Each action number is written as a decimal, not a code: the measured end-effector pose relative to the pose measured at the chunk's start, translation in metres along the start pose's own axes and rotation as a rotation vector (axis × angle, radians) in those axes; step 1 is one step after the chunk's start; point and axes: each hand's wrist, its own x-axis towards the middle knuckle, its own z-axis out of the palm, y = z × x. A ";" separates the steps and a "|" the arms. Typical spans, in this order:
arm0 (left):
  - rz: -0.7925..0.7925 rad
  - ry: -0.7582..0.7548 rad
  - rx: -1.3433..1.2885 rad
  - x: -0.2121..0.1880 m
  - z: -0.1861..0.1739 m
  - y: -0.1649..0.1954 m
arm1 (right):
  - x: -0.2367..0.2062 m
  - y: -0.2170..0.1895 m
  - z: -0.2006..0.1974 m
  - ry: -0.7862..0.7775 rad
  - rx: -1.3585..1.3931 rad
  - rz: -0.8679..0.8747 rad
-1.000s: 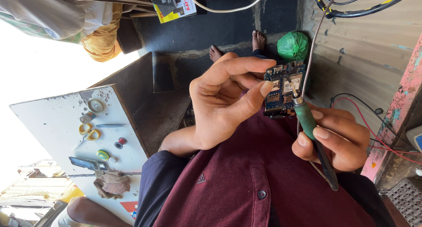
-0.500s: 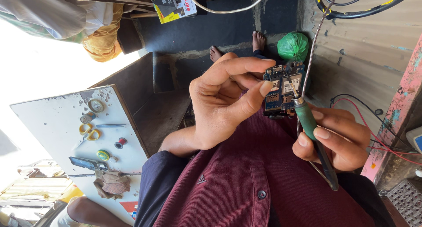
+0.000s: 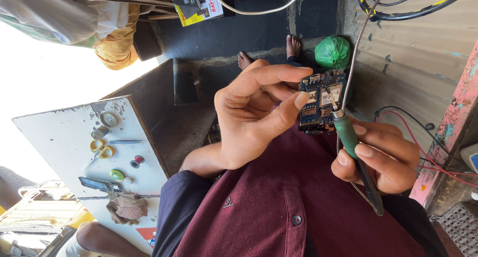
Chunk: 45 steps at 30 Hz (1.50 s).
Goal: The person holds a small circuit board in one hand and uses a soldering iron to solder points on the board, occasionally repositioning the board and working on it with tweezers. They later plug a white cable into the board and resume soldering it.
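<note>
My left hand (image 3: 259, 117) pinches a small blue circuit board (image 3: 321, 102) between thumb and fingers, held up in front of my maroon shirt. My right hand (image 3: 383, 155) grips a soldering iron with a green handle (image 3: 351, 142). Its metal tip rests on the face of the board near the middle. A dark cord runs from the handle's lower end past my wrist.
A white worktable (image 3: 74, 142) at the left carries yellow scissors (image 3: 102, 148), tape rolls, a blue tool and a rag. A green plastic bag (image 3: 332, 52) and bare feet (image 3: 294, 45) lie beyond the board. Cables hang along the wall at the right. Another person's knee shows at the bottom left.
</note>
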 end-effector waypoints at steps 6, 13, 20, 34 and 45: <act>-0.005 0.001 -0.005 0.001 0.000 0.000 | 0.004 0.001 -0.003 -0.029 0.034 -0.006; -0.004 0.001 -0.009 0.000 0.000 -0.001 | -0.005 0.005 -0.002 -0.023 0.024 -0.016; -0.011 -0.009 0.026 -0.008 -0.004 -0.007 | -0.019 0.021 0.015 0.382 -0.006 -0.124; -0.068 -0.070 0.038 -0.030 0.018 -0.037 | -0.005 0.006 -0.008 0.055 0.246 0.438; 0.368 0.045 0.633 -0.012 0.044 -0.036 | 0.000 0.012 -0.021 0.033 0.240 0.461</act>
